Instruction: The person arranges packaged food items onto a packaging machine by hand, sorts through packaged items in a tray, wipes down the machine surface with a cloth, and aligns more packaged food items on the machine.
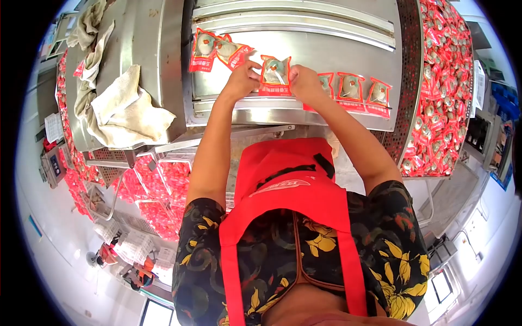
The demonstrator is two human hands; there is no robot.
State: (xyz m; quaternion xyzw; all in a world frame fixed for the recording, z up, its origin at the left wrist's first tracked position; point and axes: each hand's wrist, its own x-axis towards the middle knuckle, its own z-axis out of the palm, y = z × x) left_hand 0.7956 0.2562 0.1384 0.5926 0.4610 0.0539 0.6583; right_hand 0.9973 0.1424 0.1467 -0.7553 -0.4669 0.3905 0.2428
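A red-edged clear packet (275, 71) with a pale item inside lies between my two hands at the front of the steel machine bed (304, 48). My left hand (244, 80) has its fingertips at the packet's left edge, thumb and fingers apart. At its right edge, my right hand (305, 82) is closed, pinching the packet's border. Two overlapping packets (228, 50) rest beyond my left hand. To the right, more packets stand in a row, one partly hidden behind my right hand, then a middle one (350, 88) and an end one (378, 94).
Cream cloths (128, 111) lie on the steel surface (144, 43) at the left. A perforated tray at the right holds many red packets (437, 108). Below left are more red packets (157, 190) in racks. A metal rail (244, 117) edges the machine bed.
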